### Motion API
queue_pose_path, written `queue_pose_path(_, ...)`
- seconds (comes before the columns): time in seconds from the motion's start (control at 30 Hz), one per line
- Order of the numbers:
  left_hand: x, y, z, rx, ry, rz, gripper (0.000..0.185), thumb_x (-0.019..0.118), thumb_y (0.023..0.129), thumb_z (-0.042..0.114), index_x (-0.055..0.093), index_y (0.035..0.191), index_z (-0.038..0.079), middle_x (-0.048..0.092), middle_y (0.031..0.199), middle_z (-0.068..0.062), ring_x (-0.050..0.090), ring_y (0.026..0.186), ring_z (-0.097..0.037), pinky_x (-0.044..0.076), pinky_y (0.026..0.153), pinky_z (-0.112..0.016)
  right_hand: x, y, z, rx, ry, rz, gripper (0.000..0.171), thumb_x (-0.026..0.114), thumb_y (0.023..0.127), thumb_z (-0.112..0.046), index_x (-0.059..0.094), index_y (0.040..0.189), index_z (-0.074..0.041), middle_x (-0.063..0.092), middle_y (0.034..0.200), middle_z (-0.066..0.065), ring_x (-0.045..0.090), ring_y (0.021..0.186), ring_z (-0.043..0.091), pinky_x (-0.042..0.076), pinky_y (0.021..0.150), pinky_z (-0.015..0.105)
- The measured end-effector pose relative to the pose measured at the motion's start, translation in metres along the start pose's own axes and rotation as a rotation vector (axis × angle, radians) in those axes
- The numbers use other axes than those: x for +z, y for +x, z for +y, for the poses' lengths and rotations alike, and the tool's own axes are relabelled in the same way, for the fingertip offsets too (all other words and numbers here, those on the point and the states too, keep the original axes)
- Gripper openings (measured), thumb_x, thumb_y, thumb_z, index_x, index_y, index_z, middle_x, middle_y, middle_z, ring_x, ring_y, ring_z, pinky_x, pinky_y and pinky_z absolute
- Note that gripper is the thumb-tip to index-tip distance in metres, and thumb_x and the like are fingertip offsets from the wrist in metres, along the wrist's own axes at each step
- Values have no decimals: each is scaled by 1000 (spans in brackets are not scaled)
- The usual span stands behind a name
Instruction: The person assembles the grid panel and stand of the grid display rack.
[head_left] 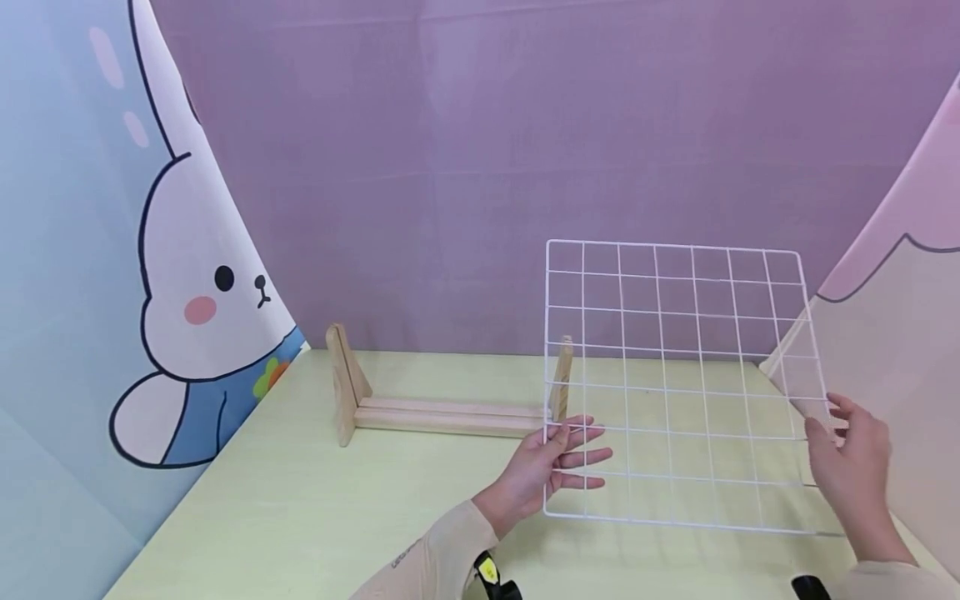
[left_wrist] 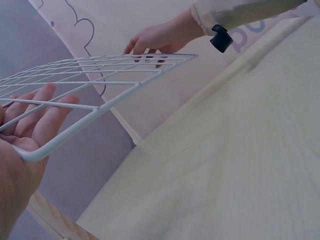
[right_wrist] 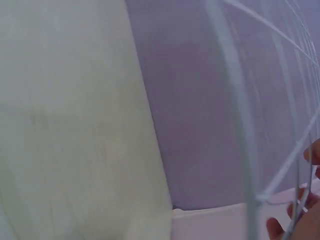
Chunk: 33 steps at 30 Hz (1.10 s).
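A white wire grid panel is held up above the table, roughly upright, on the right side of the head view. My left hand holds its left edge near the lower corner, thumb in front and fingers spread behind the wires. On the opposite edge, my right hand grips the frame between thumb and fingers. The left wrist view shows the panel's white rim crossing the left palm. Left of the panel stands a wooden stand, with two uprights joined by a low crosspiece; the panel's wires partly overlap its right upright.
The pale yellow-green tabletop runs back to a purple backdrop. A cloth with a cartoon rabbit hangs on the left, and a pink and cream cloth on the right.
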<state>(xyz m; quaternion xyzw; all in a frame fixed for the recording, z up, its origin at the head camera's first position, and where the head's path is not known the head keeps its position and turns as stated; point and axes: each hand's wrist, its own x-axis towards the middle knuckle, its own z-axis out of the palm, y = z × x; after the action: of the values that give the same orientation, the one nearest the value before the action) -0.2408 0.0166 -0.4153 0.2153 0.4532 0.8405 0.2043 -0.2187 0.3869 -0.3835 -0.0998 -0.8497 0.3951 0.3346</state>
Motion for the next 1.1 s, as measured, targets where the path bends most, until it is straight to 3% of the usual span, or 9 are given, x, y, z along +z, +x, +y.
queue_pose_path(0.07, 0, 1, 0, -1, -2, 5, 46, 39, 109, 28, 47, 140, -5, 53, 141, -21, 57, 121, -39, 54, 88, -53, 5, -2, -5, -62, -33, 50, 49, 50, 93, -6, 45, 140, 9, 40, 128, 31, 37, 113, 29, 27, 94, 40)
queue_pose_path(0.17, -1, 2, -1, -1, -2, 10, 46, 39, 109, 28, 47, 140, -5, 54, 141, -20, 57, 121, -39, 54, 88, -53, 11, -6, -10, -157, -28, 84, 48, 51, 90, -3, 47, 137, 10, 32, 133, 38, 19, 126, 50, 15, 97, 58)
queue_pose_path(0.27, -1, 3, -1, 0, 3, 15, 46, 39, 109, 28, 47, 140, -6, 54, 141, -20, 57, 121, -39, 54, 88, -54, 17, -8, -14, -214, -21, 97, 48, 54, 89, -1, 48, 136, 8, 29, 134, 38, 16, 126, 49, 13, 99, 58)
queue_pose_path(0.57, -4, 6, -5, -3, 7, 19, 45, 39, 109, 27, 47, 140, -5, 54, 140, -20, 58, 121, -38, 54, 88, -54, 41, -14, -24, -527, 23, 151, 55, 61, 80, -13, 51, 130, 10, 36, 123, 41, 24, 112, 60, 16, 90, 57)
queue_pose_path(0.9, -5, 9, -8, 0, 15, 18, 46, 39, 109, 29, 48, 139, -5, 55, 140, -20, 58, 121, -37, 54, 88, -53, 60, -26, -37, -577, -49, 44, 64, 57, 88, -44, 48, 134, 0, 33, 133, 35, 24, 116, 59, 18, 85, 69)
queue_pose_path(1.1, -5, 8, -9, 2, 14, 19, 47, 41, 108, 30, 48, 139, -5, 54, 140, -20, 58, 120, -37, 54, 88, -53, 62, -33, -42, -520, -80, -25, 62, 66, 85, -38, 49, 135, -5, 30, 138, 32, 21, 122, 58, 20, 86, 71)
